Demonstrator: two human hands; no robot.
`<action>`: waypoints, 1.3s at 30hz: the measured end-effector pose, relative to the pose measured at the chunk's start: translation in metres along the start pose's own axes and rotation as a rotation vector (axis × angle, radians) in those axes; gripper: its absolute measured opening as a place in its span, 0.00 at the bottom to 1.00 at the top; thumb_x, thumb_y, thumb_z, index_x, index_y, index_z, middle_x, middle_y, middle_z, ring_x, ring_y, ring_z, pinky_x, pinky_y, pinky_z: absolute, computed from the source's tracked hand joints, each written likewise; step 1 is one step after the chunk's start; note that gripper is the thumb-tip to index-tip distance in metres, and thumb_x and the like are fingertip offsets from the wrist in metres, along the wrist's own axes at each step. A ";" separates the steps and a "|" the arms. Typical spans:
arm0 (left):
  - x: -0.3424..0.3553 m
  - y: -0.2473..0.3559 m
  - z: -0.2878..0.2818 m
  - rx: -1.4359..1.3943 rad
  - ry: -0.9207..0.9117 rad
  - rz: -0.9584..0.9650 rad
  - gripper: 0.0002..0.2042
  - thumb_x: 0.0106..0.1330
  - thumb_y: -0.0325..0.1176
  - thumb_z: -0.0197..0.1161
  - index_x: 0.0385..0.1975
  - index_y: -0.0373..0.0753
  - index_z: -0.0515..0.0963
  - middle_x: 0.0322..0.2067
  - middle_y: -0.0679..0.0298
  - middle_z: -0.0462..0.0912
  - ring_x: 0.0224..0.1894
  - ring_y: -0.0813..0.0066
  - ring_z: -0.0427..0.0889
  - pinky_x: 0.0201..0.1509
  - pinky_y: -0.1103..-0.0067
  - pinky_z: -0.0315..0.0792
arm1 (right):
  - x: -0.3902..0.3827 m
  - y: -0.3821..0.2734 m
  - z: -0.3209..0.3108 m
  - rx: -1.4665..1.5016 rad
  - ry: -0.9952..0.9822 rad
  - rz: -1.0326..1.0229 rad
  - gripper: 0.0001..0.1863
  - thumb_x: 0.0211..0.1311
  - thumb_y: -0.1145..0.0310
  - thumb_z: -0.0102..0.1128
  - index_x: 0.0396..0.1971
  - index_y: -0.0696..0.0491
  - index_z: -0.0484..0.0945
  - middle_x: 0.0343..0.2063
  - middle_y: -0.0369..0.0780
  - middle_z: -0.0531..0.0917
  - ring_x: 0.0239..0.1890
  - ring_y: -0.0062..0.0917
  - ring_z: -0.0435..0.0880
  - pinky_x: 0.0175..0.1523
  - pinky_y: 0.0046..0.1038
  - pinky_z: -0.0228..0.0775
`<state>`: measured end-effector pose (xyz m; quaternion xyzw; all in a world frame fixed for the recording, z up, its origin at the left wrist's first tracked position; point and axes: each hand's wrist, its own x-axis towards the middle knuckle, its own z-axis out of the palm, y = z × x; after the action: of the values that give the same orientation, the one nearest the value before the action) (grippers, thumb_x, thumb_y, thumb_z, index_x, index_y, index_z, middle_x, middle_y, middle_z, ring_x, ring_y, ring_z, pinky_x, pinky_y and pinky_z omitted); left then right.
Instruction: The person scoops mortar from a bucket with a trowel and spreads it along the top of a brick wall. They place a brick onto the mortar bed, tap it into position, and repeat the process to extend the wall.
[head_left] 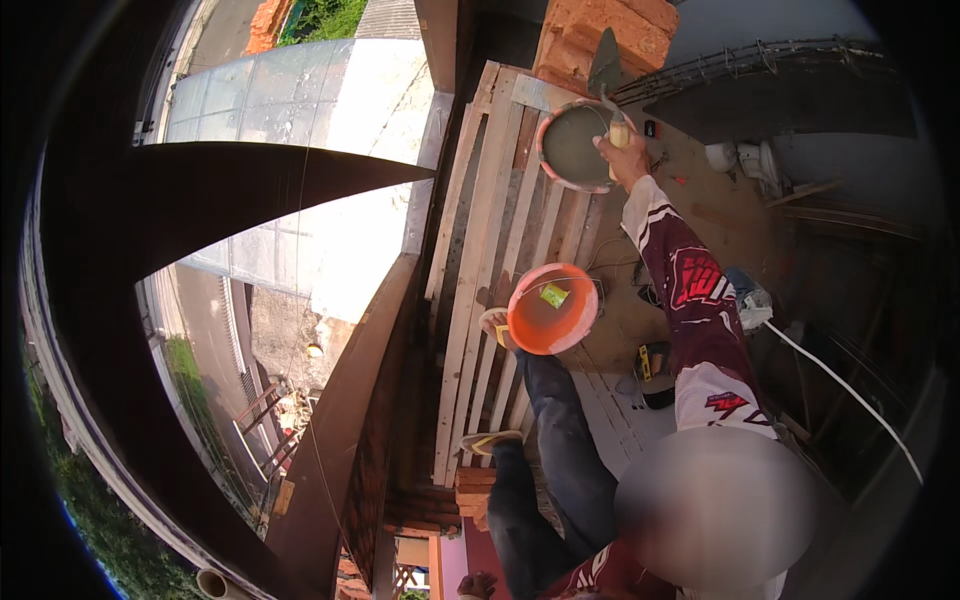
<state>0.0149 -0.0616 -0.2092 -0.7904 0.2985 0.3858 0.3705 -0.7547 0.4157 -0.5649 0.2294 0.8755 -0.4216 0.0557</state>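
My right hand [627,158], at the end of a maroon and white sleeve, is closed round the wooden handle of a trowel [605,68]. Its metal blade points up and away, past the far rim of a bucket [575,150] of grey, wet-looking mortar. Nearer to me, an orange bucket [535,335] with a small yellow-green patch inside stands close to one of my sandalled feet. Only part of my left hand [478,585] shows at the lower edge, small and dark; what its fingers hold, if anything, is unclear.
Wooden planks [462,290] form the platform under my feet. Beyond its left side, past a dark beam [345,400], lies a pale roof [350,110] far below. Orange bricks [610,40] are stacked at the far end. A white cable [850,385] and a black-and-yellow tool [652,362] are on the right.
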 end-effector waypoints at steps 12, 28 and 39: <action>0.018 -0.031 0.040 0.532 0.058 0.281 0.16 0.68 0.43 0.62 0.46 0.38 0.83 0.37 0.56 0.88 0.37 0.67 0.85 0.44 0.70 0.77 | -0.143 -0.105 0.010 0.070 -0.239 0.095 0.13 0.51 0.69 0.69 0.35 0.58 0.79 0.29 0.38 0.82 0.30 0.26 0.80 0.38 0.30 0.72; 0.042 -0.071 0.129 0.292 -0.072 0.278 0.49 0.59 0.58 0.67 0.76 0.43 0.49 0.68 0.40 0.63 0.70 0.44 0.65 0.73 0.65 0.61 | -0.528 -0.130 0.099 0.195 -0.704 0.324 0.09 0.53 0.72 0.67 0.32 0.57 0.76 0.26 0.37 0.80 0.24 0.24 0.79 0.32 0.29 0.73; 0.105 -0.090 0.127 0.255 -0.146 0.217 0.55 0.54 0.59 0.70 0.77 0.55 0.41 0.68 0.31 0.58 0.68 0.39 0.67 0.70 0.63 0.66 | -0.747 -0.011 0.184 0.148 -0.694 0.395 0.13 0.51 0.74 0.66 0.37 0.56 0.74 0.29 0.38 0.78 0.25 0.28 0.79 0.31 0.32 0.73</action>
<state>0.0887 0.0723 -0.3185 -0.6700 0.4009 0.4390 0.4445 -0.1138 0.0045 -0.4571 0.2407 0.7110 -0.5173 0.4110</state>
